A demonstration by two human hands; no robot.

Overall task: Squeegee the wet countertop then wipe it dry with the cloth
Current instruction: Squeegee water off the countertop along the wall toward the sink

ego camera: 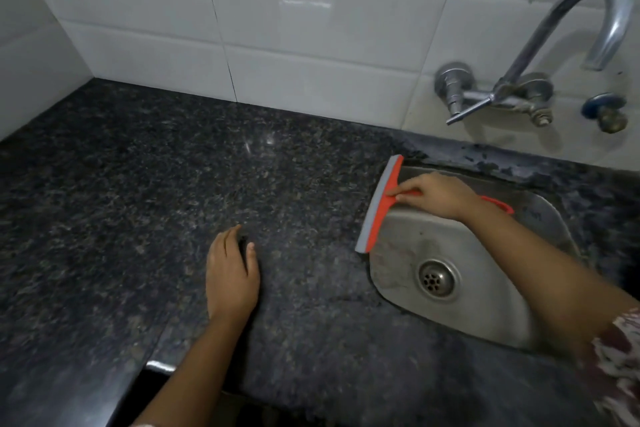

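Gripping the orange squeegee [380,204] at the sink's [540,215] left rim, the right hand [438,194] closes round its handle; blade runs twelve-to-six, wet countertop [138,184] lying toward nine; left hand [232,274] rests flat, empty.

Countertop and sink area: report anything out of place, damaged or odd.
The cloth the task needs is not in view. Along the countertop strip behind the sink, pale blotches look like water or wear; I cannot tell which. The right hand holds the squeegee at the sink's left rim.
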